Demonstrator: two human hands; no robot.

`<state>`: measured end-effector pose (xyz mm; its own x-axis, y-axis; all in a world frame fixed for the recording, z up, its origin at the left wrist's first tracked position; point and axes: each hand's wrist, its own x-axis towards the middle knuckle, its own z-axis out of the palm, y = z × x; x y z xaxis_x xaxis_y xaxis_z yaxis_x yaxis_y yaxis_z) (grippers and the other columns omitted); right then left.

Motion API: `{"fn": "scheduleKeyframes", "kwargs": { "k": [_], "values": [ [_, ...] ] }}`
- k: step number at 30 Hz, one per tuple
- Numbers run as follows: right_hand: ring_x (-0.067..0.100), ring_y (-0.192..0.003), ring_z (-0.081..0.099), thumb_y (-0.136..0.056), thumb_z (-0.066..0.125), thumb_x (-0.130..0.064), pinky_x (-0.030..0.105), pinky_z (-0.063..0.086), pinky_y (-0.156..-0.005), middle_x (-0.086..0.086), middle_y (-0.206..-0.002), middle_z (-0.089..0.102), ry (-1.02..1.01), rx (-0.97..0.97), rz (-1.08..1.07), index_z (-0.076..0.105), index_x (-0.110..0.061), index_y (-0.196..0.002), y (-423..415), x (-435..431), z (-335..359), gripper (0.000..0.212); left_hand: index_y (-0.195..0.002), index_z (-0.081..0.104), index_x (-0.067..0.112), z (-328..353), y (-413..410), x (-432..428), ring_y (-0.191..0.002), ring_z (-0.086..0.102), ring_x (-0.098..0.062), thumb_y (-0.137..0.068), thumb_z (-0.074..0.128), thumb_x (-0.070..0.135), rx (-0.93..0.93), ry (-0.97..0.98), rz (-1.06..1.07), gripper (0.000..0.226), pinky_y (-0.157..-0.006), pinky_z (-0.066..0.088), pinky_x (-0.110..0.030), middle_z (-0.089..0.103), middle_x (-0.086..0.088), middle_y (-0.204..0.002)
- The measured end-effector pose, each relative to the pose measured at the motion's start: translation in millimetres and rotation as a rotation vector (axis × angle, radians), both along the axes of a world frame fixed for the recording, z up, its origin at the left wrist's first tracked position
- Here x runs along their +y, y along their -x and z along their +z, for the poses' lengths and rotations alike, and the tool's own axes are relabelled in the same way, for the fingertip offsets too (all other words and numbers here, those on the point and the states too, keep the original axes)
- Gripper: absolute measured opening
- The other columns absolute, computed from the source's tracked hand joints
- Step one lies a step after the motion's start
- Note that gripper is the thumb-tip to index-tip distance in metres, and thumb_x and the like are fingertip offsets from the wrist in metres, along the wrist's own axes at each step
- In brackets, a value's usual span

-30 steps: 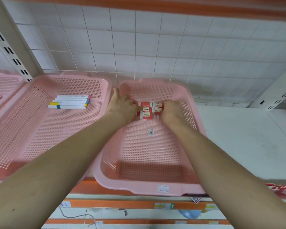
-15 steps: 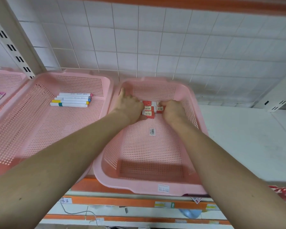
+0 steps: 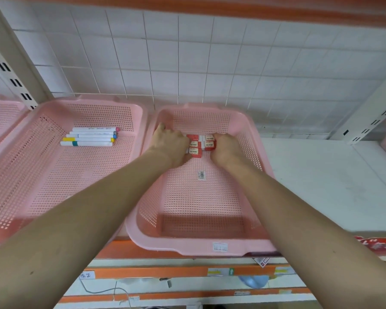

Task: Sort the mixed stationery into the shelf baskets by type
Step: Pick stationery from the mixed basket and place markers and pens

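Observation:
Several small red-and-white erasers (image 3: 201,143) lie packed together near the back of a pink mesh basket (image 3: 201,248). My left hand (image 3: 172,143) presses against the group from the left, its fingers curled round the left erasers. My right hand (image 3: 226,148) holds the group from the right, fingers curled over the right erasers. Several white markers (image 3: 90,136) with coloured caps lie side by side in the pink basket (image 3: 54,121) to the left.
A third pink basket (image 3: 0,112) shows at the far left edge. White shelf surface (image 3: 332,186) stretches to the right of the eraser basket. A white wire grid wall (image 3: 210,63) stands behind. A slotted upright (image 3: 370,117) rises at the right.
Both hands stay at the erasers and have squeezed the group slightly tighter. The view has shifted a little; the baskets have not moved.

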<state>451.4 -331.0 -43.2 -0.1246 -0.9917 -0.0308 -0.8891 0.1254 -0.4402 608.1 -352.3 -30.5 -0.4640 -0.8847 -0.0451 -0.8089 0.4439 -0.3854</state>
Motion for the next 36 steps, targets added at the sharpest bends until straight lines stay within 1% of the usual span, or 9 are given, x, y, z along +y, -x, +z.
{"fn": "scheduleKeyframes", "kwargs": {
  "k": [6, 10, 13, 16, 19, 21, 25, 32, 36],
  "values": [
    [0.026, -0.098, 0.063, -0.09, 0.053, -0.004, 0.026, 0.047, -0.08, 0.008, -0.107, 0.066, -0.032, 0.027, 0.046, 0.063, -0.015, -0.117, -1.4, 13.0, 14.1, 0.031, -0.114, 0.063, 0.025, 1.0, -0.3, -0.3, -0.105, 0.062, -0.024, -0.095, 0.042, 0.064, 0.024, -0.036, 0.014, 0.048, -0.097, 0.034, -0.041, 0.066, -0.002, -0.113],
    [0.027, -0.09, 0.058, -0.09, 0.052, -0.013, 0.028, 0.041, -0.071, 0.005, -0.091, 0.055, -0.024, 0.096, 0.126, 0.054, -0.018, -0.1, 3.7, 33.5, 25.1, 0.011, -0.115, 0.062, 0.027, 4.3, 0.1, 3.0, -0.101, 0.063, -0.024, -0.092, 0.035, 0.073, 0.104, -0.023, -0.005, 0.059, -0.094, 0.035, -0.041, 0.068, -0.001, -0.108],
    [0.022, -0.091, 0.049, -0.092, 0.05, -0.017, 0.03, 0.041, -0.078, 0.0, -0.094, 0.049, 0.013, 0.11, 0.189, 0.057, -0.018, -0.109, 11.6, 50.1, 34.1, 0.018, -0.124, 0.061, 0.03, 6.2, -1.3, 7.0, -0.107, 0.062, -0.026, -0.092, 0.033, 0.073, 0.202, -0.028, -0.032, 0.06, -0.096, 0.034, -0.043, 0.068, -0.001, -0.115],
    [0.026, -0.105, 0.054, -0.095, 0.048, -0.016, 0.034, 0.042, -0.089, 0.004, -0.105, 0.058, 0.052, 0.123, 0.244, 0.058, -0.012, -0.103, 22.7, 67.0, 45.1, 0.014, -0.129, 0.058, 0.028, 11.3, -0.8, 16.4, -0.116, 0.059, -0.027, -0.093, 0.036, 0.069, 0.299, -0.038, -0.029, 0.059, -0.101, 0.035, -0.045, 0.063, 0.0, -0.127],
    [0.025, -0.128, 0.047, -0.099, 0.051, -0.022, 0.036, 0.036, -0.104, 0.015, -0.129, 0.06, 0.16, 0.103, 0.255, 0.061, -0.003, -0.12, 41.3, 87.8, 53.7, 0.03, -0.131, 0.055, 0.024, 19.5, 7.1, 37.4, -0.121, 0.056, -0.03, -0.093, 0.038, 0.065, 0.427, -0.017, -0.011, 0.059, -0.1, 0.037, -0.048, 0.057, -0.002, -0.136],
    [0.021, -0.14, 0.037, -0.1, 0.051, -0.032, 0.034, 0.029, -0.114, 0.012, -0.149, 0.047, 0.213, 0.087, 0.234, 0.054, -0.009, -0.137, 59.5, 104.8, 60.1, 0.044, -0.13, 0.056, 0.023, 25.5, 19.3, 56.8, -0.122, 0.055, -0.031, -0.094, 0.038, 0.062, 0.499, 0.022, -0.013, 0.056, -0.098, 0.038, -0.049, 0.056, -0.002, -0.137],
    [0.022, -0.144, 0.032, -0.1, 0.048, -0.04, 0.038, 0.027, -0.117, 0.003, -0.156, 0.037, 0.249, 0.126, 0.158, 0.046, -0.023, -0.146, 116.7, 149.6, 65.8, 0.049, -0.136, 0.052, 0.024, 41.1, 66.9, 105.5, -0.127, 0.051, -0.031, -0.097, 0.034, 0.06, 0.575, 0.03, -0.018, 0.056, -0.101, 0.036, -0.049, 0.051, 0.001, -0.144],
    [0.026, -0.143, 0.033, -0.1, 0.045, -0.047, 0.042, 0.026, -0.117, 0.002, -0.159, 0.033, 0.274, 0.149, -0.06, 0.047, -0.025, -0.145, 256.2, 251.6, 59.7, 0.051, -0.145, 0.043, 0.025, 54.7, 200.1, 198.8, -0.134, 0.045, -0.032, -0.098, 0.031, 0.061, 0.601, 0.053, -0.139, 0.061, -0.107, 0.033, -0.051, 0.043, 0.0, -0.153],
    [0.024, -0.144, 0.031, -0.1, 0.047, -0.047, 0.043, 0.026, -0.117, 0.002, -0.159, 0.033, 0.232, 0.141, -0.124, 0.047, -0.026, -0.145, 318.7, 305.5, 59.2, 0.05, -0.146, 0.042, 0.029, 53.1, 272.2, 245.1, -0.138, 0.041, -0.028, -0.097, 0.032, 0.063, 0.624, -0.014, -0.214, 0.06, -0.109, 0.03, -0.051, 0.039, 0.003, -0.156]
  ]
}}
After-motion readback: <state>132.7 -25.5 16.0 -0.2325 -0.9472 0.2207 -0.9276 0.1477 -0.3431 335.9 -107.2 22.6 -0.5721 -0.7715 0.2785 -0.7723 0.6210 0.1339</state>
